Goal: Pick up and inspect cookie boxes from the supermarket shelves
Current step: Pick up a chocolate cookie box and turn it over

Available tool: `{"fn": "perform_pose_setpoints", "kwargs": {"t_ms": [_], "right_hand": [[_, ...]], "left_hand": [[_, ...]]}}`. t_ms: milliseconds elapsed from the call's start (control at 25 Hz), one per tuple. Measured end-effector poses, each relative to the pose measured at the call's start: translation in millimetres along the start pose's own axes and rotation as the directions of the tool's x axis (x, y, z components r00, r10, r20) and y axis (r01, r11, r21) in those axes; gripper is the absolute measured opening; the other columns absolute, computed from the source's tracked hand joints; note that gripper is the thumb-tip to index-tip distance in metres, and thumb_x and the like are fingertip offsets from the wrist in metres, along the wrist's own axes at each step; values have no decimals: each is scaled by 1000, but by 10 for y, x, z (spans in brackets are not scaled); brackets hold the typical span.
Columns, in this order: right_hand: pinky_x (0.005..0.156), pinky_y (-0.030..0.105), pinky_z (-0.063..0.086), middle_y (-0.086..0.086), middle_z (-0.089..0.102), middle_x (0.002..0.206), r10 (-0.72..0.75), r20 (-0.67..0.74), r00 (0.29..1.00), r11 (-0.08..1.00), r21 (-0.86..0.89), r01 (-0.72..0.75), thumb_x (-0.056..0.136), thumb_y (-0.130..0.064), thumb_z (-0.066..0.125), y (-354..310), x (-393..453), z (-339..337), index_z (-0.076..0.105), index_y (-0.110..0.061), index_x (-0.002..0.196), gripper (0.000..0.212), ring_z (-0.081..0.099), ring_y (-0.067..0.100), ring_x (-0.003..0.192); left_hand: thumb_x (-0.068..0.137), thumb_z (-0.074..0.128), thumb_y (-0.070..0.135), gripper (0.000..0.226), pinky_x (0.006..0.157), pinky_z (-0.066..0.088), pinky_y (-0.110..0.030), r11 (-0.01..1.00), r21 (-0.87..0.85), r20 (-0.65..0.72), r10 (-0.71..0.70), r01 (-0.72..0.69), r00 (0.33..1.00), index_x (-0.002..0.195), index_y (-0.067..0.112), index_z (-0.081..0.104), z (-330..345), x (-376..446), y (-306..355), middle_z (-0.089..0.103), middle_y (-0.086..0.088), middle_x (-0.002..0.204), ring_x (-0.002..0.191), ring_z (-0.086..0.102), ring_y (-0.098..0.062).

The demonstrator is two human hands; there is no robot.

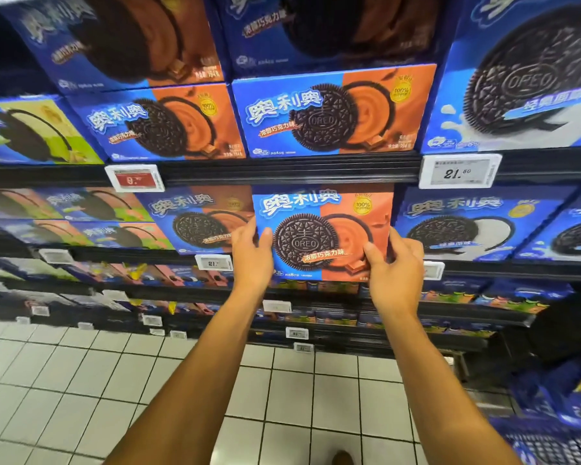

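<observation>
A blue and orange chocolate-flavour Oreo box (322, 234) stands upright in front of the middle shelf, its printed face toward me. My left hand (250, 260) grips its left edge, thumb on the front. My right hand (394, 270) grips its right edge, thumb on the front lower corner and fingers curled behind. The box covers part of the shelf row behind it.
Similar chocolate boxes (332, 112) fill the shelf above, with a matching one (198, 218) to the left and white-cream boxes (477, 223) to the right. Price tags (460, 171) hang on the shelf rails. Lower shelves hold small packs; white tiled floor (282, 391) lies below.
</observation>
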State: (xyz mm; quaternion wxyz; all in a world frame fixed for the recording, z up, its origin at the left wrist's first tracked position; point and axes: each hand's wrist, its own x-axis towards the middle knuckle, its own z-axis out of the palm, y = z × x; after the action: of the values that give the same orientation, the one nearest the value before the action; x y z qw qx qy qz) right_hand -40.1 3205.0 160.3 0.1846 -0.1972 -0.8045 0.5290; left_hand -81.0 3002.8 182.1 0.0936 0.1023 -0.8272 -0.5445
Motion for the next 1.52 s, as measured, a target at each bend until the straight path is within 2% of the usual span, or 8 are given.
{"fn": "perform_pose_setpoints", "kwargs": {"t_ms": [280, 520, 680, 840, 1040, 1280, 1400, 1520], "right_hand": [[103, 32, 45, 3, 52, 131, 64, -77, 995, 997, 55, -60, 99, -23, 61, -47, 23, 224, 49, -9, 147, 51, 52, 11, 110], [99, 16, 43, 7, 54, 137, 146, -116, 982, 958, 263, -111, 98, -10, 60, -1, 58, 302, 54, -8, 143, 45, 51, -7, 101], [112, 36, 43, 2, 59, 141, 258, -64, 964, 917, 330, -223, 96, -9, 61, 2, 84, 344, 51, -14, 146, 51, 56, 13, 124], [103, 36, 49, -6, 67, 119, 276, -44, 960, 907, 342, -245, 93, -7, 62, -31, 125, 340, 55, -19, 138, 47, 63, 9, 105], [84, 25, 44, -12, 43, 119, 251, -56, 966, 945, 230, -232, 93, -9, 62, -25, 72, 319, 50, -24, 144, 55, 56, -9, 78], [89, 27, 42, 1, 41, 143, 208, -2, 978, 956, 212, -203, 95, -15, 63, -51, 18, 307, 43, -21, 148, 57, 57, 4, 90], [103, 29, 38, 5, 34, 155, 223, 52, 973, 938, 261, -229, 96, -14, 63, -16, -32, 287, 34, -17, 153, 65, 50, 16, 128], [104, 27, 35, 5, 33, 156, 238, 36, 971, 923, 303, -237, 95, -9, 61, -12, -152, 330, 30, -15, 154, 67, 41, 18, 139]], "left_hand": [[103, 44, 18, 32, 93, 38, -23, 996, -76, -35, -53, 50, 998, 130, 9, 58, 53, 61, 95, 48, -9, 127, 109, 51, -16], [105, 35, 29, 38, 112, 36, -44, 962, -225, 56, -146, 155, 988, 133, 14, 56, 118, 96, 52, 56, -4, 138, 130, 50, -24], [104, 36, 33, 41, 113, 36, -49, 949, -245, 79, -184, 198, 980, 138, 14, 49, 149, 126, -3, 54, -8, 141, 132, 48, -28], [102, 39, 34, 44, 112, 37, -50, 954, -229, 93, -179, 196, 979, 141, 17, 45, 149, 153, -13, 52, -8, 143, 131, 49, -28], [85, 42, 47, 53, 112, 37, -47, 952, -235, 133, -168, 195, 977, 135, 29, 52, 110, 120, 22, 50, -7, 142, 128, 52, -24], [102, 37, 35, 49, 115, 30, -53, 959, -197, 177, -170, 204, 969, 151, 28, 34, 59, 75, 45, 42, -5, 152, 139, 40, -26], [104, 39, 34, 49, 114, 33, -43, 948, -236, 198, -169, 214, 966, 152, 28, 31, -6, -38, 22, 39, 5, 154, 138, 40, -16], [103, 41, 34, 46, 106, 34, -34, 931, -270, 167, -204, 244, 965, 149, 30, 35, -181, -133, -128, 42, 10, 143, 127, 41, -10]]}}
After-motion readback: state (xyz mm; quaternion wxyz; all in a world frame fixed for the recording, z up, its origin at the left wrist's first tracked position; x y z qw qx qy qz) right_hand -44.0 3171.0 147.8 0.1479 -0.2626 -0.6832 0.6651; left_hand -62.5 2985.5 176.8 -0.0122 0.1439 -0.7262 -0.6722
